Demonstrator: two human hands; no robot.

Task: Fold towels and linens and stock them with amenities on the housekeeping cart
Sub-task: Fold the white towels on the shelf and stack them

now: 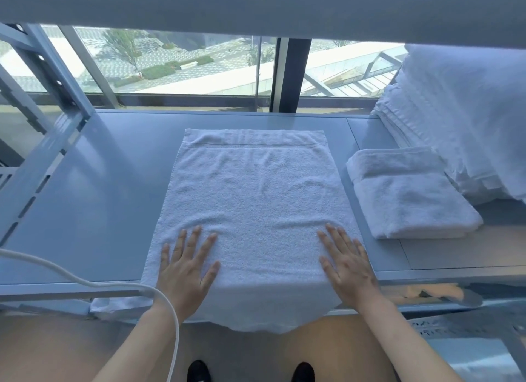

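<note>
A white towel [253, 199] lies spread flat on the grey shelf surface [108, 182], its near end hanging over the front edge. My left hand [186, 267] rests flat on the towel's near left part, fingers straight and spread. On the near right part my right hand [345, 263] presses flat in the same way. A folded white towel [407, 193] sits to the right of the spread one.
A tall stack of white linens [466, 119] stands at the far right. A grey metal upright [42, 125] slants along the left. A white cable [113, 285] crosses my left forearm. A window lies behind the shelf, and a shelf overhangs the top.
</note>
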